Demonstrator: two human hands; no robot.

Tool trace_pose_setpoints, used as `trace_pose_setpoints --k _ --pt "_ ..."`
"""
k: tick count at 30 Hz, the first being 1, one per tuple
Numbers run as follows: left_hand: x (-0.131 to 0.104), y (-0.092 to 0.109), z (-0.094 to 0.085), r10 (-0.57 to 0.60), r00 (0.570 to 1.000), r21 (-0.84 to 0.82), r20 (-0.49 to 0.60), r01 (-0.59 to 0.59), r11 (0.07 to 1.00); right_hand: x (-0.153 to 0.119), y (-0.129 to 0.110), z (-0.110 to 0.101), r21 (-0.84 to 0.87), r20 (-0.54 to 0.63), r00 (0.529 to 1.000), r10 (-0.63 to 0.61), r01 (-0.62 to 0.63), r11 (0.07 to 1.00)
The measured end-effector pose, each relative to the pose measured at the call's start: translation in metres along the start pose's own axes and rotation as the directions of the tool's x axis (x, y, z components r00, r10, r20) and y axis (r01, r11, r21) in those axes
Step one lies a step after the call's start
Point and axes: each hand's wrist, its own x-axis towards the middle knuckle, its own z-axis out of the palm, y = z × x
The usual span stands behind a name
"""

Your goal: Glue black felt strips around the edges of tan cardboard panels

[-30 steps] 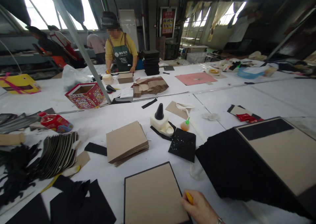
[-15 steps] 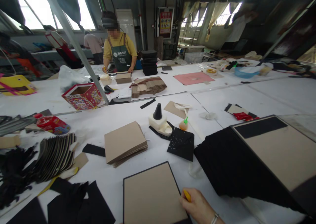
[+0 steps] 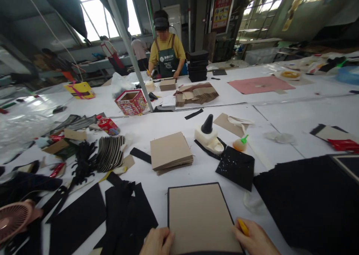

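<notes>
A beige board with a black border (image 3: 200, 213) lies in front of me on the white table. My left hand (image 3: 157, 242), fingers curled, holds the board's lower left edge. At its right edge is my right hand (image 3: 254, 235), closed around a small yellow tool (image 3: 243, 227) whose working end is hidden. Behind the board sits a stack of beige boards (image 3: 171, 150). Right of that stack, a white glue pot with a black cone (image 3: 206, 134) stands beside a white-speckled black sheet (image 3: 236, 166).
Black sheets (image 3: 308, 199) are fanned out at the right. Black cut pieces (image 3: 126, 213) and a pink fan (image 3: 17, 219) lie at the left. A metal pole (image 3: 127, 41) rises near a red patterned box (image 3: 131, 102). A co-worker in an apron (image 3: 167, 56) stands across the table.
My view has turned left, so the table items appear farther right. My left hand has come into view at the board's left edge. The yellow tool stays in my right hand.
</notes>
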Motion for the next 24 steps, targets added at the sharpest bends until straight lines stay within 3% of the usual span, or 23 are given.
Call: trace_pose_setpoints --k 3,6,14,24 --pt "0.001 0.002 -0.004 -0.018 0.996 0.092 0.092 0.009 0.996 0.002 0.003 0.001 -0.015 0.028 0.999 0.02 -0.019 1.0" --pt "0.002 0.006 -0.007 -0.013 0.995 0.119 0.099 0.001 0.993 0.004 0.007 0.002 -0.014 0.033 0.999 0.025 -0.025 1.0" --pt "0.007 0.004 -0.006 0.069 0.994 -0.006 0.086 -0.069 0.998 0.005 0.011 0.002 0.013 0.024 0.999 0.043 -0.043 0.999" --pt "0.006 0.005 -0.009 0.097 0.987 -0.032 0.127 -0.094 0.995 0.006 0.006 0.003 0.059 0.007 0.998 0.056 -0.056 0.997"
